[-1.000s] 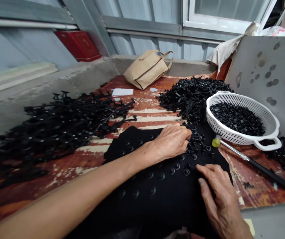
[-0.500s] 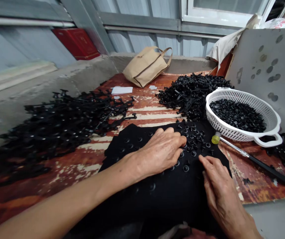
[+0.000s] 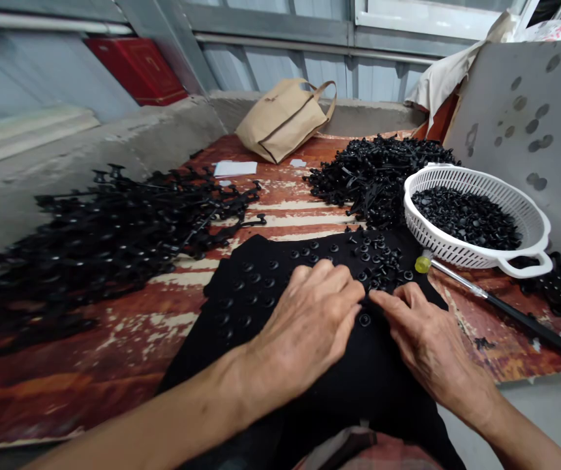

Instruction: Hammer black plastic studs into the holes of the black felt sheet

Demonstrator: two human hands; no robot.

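A black cloth [image 3: 339,385] lies in front of me, with small black round-headed pieces [image 3: 385,261] heaped loosely near its far right corner. More of these pieces stand spaced out in rows on its left part. My left hand [image 3: 312,313] rests low over the middle of the cloth, fingers curled under; its fingertips are hidden. Close beside it, my right hand [image 3: 427,339] has thumb and forefinger drawn together at the edge of the heap. Whatever either hand holds is too small or too covered to make out. One round piece [image 3: 364,320] lies between the hands.
A white basket [image 3: 530,258] of black pieces stands at right, with a yellow-headed mallet [image 3: 486,297] before it. Piles of black parts lie at left [image 3: 114,228] and at the back [image 3: 378,173]. A tan bag [image 3: 285,121] and white paper [image 3: 235,169] are farther back.
My right hand has moved left and inward to the heap, close to my left hand. The left hand has shifted slightly toward me, uncovering more pieces on the cloth. The view has tilted a little.
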